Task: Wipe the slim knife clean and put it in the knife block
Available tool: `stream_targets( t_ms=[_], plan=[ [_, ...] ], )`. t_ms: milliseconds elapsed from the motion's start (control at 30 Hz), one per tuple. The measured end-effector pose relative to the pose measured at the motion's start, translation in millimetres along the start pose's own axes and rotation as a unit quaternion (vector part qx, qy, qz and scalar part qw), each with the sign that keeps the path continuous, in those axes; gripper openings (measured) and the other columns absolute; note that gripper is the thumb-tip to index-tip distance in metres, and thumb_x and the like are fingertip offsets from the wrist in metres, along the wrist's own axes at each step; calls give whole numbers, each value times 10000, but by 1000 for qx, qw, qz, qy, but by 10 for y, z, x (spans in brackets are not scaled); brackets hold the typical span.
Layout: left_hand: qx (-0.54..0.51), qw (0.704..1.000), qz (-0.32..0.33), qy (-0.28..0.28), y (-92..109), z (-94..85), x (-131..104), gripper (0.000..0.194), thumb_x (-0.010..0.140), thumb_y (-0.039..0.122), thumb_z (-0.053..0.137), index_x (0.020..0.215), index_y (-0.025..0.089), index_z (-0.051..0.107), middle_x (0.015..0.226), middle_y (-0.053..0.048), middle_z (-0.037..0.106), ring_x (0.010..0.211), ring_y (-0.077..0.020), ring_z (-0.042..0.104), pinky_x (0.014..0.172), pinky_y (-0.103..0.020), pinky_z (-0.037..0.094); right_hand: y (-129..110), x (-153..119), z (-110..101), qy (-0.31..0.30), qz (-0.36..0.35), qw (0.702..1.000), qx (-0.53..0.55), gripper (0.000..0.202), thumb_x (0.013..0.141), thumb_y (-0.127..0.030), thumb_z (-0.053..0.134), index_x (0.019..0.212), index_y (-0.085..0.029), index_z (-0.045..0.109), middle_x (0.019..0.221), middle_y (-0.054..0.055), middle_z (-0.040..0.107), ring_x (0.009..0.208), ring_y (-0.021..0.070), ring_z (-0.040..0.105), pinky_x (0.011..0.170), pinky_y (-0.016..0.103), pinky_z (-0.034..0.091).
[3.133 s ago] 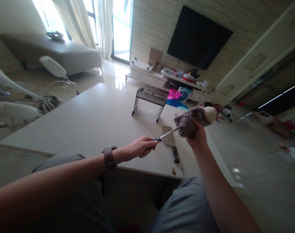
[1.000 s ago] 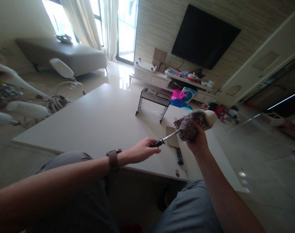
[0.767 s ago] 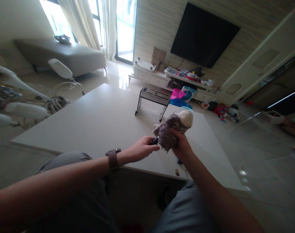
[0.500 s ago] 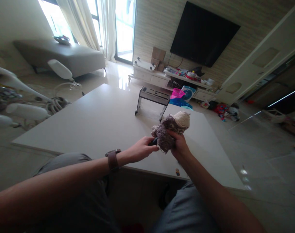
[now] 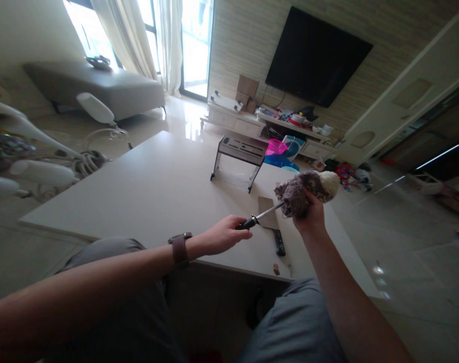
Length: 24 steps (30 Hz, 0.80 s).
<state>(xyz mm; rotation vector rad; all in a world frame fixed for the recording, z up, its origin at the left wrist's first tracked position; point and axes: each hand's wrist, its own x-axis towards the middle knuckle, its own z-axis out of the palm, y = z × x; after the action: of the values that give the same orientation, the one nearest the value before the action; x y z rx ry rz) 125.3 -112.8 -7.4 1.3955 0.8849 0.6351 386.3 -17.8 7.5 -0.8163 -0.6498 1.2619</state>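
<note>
My left hand (image 5: 229, 233) is closed round the black handle of a honing steel (image 5: 267, 210). The metal rod points up and right, and its far end is hidden in a brown-and-cream cloth (image 5: 295, 197). Bunched round that end, the cloth is gripped by my right hand (image 5: 311, 214). Beneath the rod a cleaver (image 5: 279, 243) lies flat on the white table (image 5: 146, 186), its black handle toward me. Farther back stands a knife block (image 5: 240, 148) with a slotted top and clear sides.
A small colourful sticker or figure (image 5: 276, 269) is at the table's near edge. Beyond the table are a pink basket (image 5: 276, 146), a low white cabinet (image 5: 223, 117) and a wall television (image 5: 318, 55). White lamp arms (image 5: 44, 174) stand at the left.
My right hand and the cloth have moved right, away from my left hand. More of the metal rod shows between them, and the cleaver has come into sight.
</note>
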Motion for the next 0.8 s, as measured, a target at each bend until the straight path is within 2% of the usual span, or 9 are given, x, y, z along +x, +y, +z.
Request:
stream_targets(
  t_ms=[133,233,333,467,567,633,800],
  plan=[
    [-19,1000,-21,-2,-24,18,-7,273,792,431,668,846,183,563,605,83,417,502,-87,361,473,-240,246,-7,-3,-2,18,24,1000,-7,254,846,-245,677,1074,-176,765,1039,66,829,949,224,806,883,386,679],
    [-58,998,-27,3,-20,26,-17,273,772,422,669,838,192,537,578,94,418,471,-76,348,449,-227,244,58,-73,59,18,51,998,-18,215,829,-234,700,1026,-177,765,1004,51,832,875,193,803,809,320,677],
    [-98,995,-18,7,-3,33,-13,266,757,406,667,767,206,493,530,97,413,436,-62,334,428,-216,234,203,-223,155,7,100,994,-40,213,784,-222,752,990,-172,758,942,45,832,795,194,794,742,311,675],
    [-129,991,-10,23,-4,49,16,274,733,414,678,746,207,499,479,98,402,400,-61,328,399,-209,229,491,-498,293,-51,142,986,-67,311,702,-237,850,987,-171,744,932,50,831,819,230,799,801,362,680],
    [-131,991,-4,30,-38,60,36,284,724,447,668,766,196,541,435,100,392,373,-68,318,378,-208,228,670,-637,353,-71,142,984,-78,339,664,-251,886,958,-176,736,916,44,827,809,234,797,803,370,674],
    [-126,992,-8,28,-65,63,40,288,717,454,660,784,194,556,415,103,386,358,-72,306,368,-209,225,728,-666,365,-63,138,985,-85,341,633,-240,895,926,-170,736,892,44,824,781,223,788,770,345,667],
    [-112,993,-18,19,-74,45,36,284,713,415,664,846,178,581,439,115,382,374,-68,299,379,-204,213,701,-638,368,-24,102,990,-95,344,570,-176,900,875,-164,742,883,35,826,770,198,775,740,296,648]
  ],
)
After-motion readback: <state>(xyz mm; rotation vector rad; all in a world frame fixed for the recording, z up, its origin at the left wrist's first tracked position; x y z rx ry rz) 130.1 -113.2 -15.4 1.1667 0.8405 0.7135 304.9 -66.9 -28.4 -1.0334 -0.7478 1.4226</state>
